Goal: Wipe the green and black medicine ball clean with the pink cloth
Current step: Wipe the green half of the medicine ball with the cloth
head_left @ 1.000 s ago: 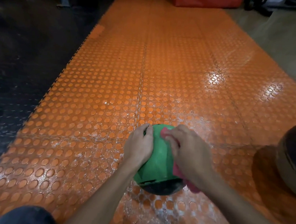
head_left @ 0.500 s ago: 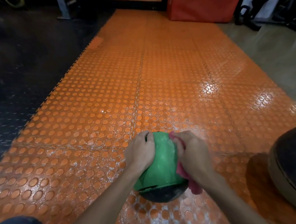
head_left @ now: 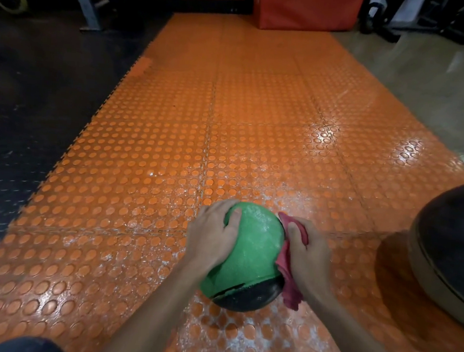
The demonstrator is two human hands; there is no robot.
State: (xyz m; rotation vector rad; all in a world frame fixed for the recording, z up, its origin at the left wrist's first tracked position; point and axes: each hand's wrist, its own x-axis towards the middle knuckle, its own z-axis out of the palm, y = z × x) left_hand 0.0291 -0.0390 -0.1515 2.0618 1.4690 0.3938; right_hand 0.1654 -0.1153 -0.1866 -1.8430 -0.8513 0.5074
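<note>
Medicine ball seated on orange studded mat, at near end, right of mat's centre line. Ball clasped on left flank by left hand, thumb laid on green top. Pink cloth gripped in right hand and pressed to ball's right flank, tail hung toward mat. 2 hands set opposite across ball. Green crown lies left of and above cloth; black segment lies below, toward person. No long axis. Judged: next stroke led by right hand, braced by left.

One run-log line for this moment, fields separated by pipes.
phase: wiping | left hand: grips medicine ball, upper left | right hand: presses pink cloth to ball's right side | below: orange mat
</note>
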